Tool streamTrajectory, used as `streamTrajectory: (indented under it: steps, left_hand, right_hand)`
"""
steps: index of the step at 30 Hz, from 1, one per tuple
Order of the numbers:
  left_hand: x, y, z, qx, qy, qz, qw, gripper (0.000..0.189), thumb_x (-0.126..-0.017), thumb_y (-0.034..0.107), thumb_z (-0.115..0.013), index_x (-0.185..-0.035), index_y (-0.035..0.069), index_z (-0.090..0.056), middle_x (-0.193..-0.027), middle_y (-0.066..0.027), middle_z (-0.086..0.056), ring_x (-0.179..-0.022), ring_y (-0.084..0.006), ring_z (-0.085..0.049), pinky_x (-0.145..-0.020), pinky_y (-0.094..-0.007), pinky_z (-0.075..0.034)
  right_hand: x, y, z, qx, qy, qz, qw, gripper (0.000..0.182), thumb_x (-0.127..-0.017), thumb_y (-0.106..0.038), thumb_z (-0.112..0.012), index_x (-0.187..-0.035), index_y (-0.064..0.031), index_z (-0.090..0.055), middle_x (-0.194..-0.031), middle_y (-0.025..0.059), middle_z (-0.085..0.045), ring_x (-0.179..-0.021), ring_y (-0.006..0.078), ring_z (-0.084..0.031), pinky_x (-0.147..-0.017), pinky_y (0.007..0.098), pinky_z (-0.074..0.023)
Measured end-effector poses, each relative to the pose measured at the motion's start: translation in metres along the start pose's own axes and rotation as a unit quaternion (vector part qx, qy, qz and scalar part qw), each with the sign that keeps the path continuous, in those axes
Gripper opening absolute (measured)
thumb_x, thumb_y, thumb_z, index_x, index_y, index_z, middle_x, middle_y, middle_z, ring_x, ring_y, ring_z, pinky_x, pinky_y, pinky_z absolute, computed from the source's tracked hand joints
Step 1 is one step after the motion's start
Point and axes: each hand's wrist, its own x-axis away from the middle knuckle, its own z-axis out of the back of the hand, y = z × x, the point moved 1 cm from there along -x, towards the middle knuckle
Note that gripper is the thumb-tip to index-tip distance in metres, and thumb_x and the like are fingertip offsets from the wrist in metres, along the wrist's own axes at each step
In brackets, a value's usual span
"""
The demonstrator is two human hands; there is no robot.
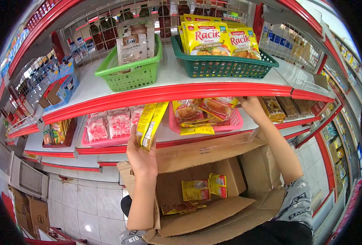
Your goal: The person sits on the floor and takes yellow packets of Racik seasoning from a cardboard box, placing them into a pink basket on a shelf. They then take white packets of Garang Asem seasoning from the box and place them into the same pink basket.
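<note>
My left hand (142, 156) holds a few yellow seasoning sachets (151, 125) upright before the lower shelf. My right hand (252, 107) reaches under the red-edged upper shelf, at the right side of a pink plastic basket (236, 122); its fingertips are partly hidden, so its grip cannot be told. Yellow and red seasoning packets (187, 111) fill that basket, one lying over its front rim. Below my arms stands an open cardboard box (199, 159) with several yellow packets (196, 189) inside.
Above stand a light green basket (132, 76) with pouches and a dark green basket (226, 69) with Racik sachets. Another pink basket (107, 142) holds red-and-white packets at left. The red shelf edge (181, 92) runs just above my hands. Brown packets (272, 110) lie at right.
</note>
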Motion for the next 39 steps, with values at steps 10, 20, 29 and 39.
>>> streamTrajectory:
  steps: [10, 20, 29, 39]
  left_hand:
    - [0.007, 0.002, -0.013, -0.074, -0.083, 0.024, 0.993, 0.048, -0.085, 0.017, -0.038, -0.131, 0.006, -0.028, -0.124, -0.01, -0.042, -0.11, -0.0216, -0.046, -0.088, -0.0339, -0.043]
    - [0.017, 0.004, -0.015, -0.07, -0.232, 0.125, 0.962, 0.071, -0.061, 0.0, -0.038, -0.131, -0.006, -0.024, -0.129, -0.0206, -0.037, -0.112, -0.0288, -0.047, -0.086, -0.0371, -0.048]
    - [0.024, 0.009, -0.021, -0.006, -0.262, 0.284, 0.922, 0.064, -0.087, 0.04, -0.038, -0.134, 0.0, -0.018, -0.13, -0.0206, -0.035, -0.114, -0.0362, -0.042, -0.087, -0.0486, -0.043]
    - [0.031, 0.006, -0.022, -0.155, -0.29, 0.205, 0.922, 0.049, -0.091, 0.035, -0.039, -0.126, 0.001, -0.032, -0.12, -0.018, -0.047, -0.104, -0.0348, -0.052, -0.077, -0.0395, -0.05]
  right_hand:
    - [-0.015, 0.001, -0.078, 0.195, -0.171, 0.163, 0.952, 0.036, -0.081, -0.014, -0.058, -0.114, -0.0026, -0.049, -0.108, 0.0165, -0.056, -0.1, 0.0268, -0.053, -0.086, 0.0366, -0.0417]
    - [0.019, -0.056, -0.06, 0.145, -0.164, 0.175, 0.96, 0.039, -0.074, -0.011, -0.062, -0.111, -0.0041, -0.051, -0.109, 0.019, -0.055, -0.104, 0.0324, -0.052, -0.086, 0.0376, -0.0413]
    - [0.053, -0.089, -0.065, -0.142, -0.316, 0.11, 0.932, 0.011, -0.081, -0.003, -0.055, -0.091, -0.0025, -0.057, -0.09, 0.0029, -0.059, -0.083, 0.0121, -0.058, -0.075, 0.0248, -0.0462]
    - [0.061, -0.102, -0.063, -0.266, -0.173, -0.033, 0.948, 0.023, -0.088, -0.024, -0.052, -0.095, -0.0024, -0.055, -0.073, 0.0005, -0.059, -0.056, 0.0048, -0.055, -0.05, 0.0205, -0.0463]
